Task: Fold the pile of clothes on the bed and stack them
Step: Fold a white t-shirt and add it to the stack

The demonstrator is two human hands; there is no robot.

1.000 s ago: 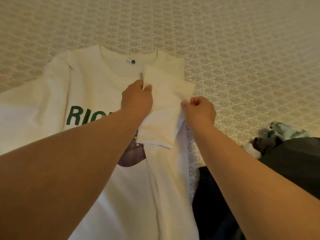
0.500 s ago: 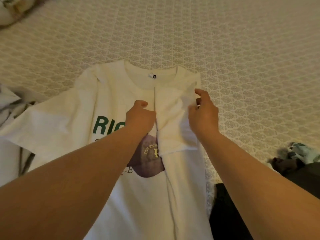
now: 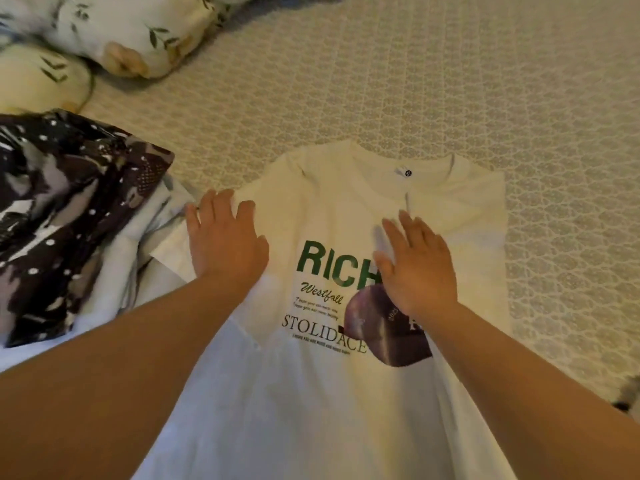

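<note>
Fingers (image 3: 214, 209) of both hands are spread apart and laid flat on the white T-shirt (image 3: 311, 393), nothing being gripped

Left hand (image 3: 227, 242) is pressed on the shirt's left sleeve area, right hand (image 3: 417, 268) over the green lettering at the chest; the shirt is spread face-up on the patterned bed (image 3: 415, 81), its right side folded inward, with a dark patterned garment (image 3: 65, 209) lying just beside it at the left, floral pillows (image 3: 114, 32) beyond

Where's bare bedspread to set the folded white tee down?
Free: the wide stretch of bedspread beyond the tee's collar, and the strip right of the white tee. Crowded: left side, where the dark patterned garment lies beside the left hand, with floral pillows behind. Right hand lies flat on the tee.
</note>
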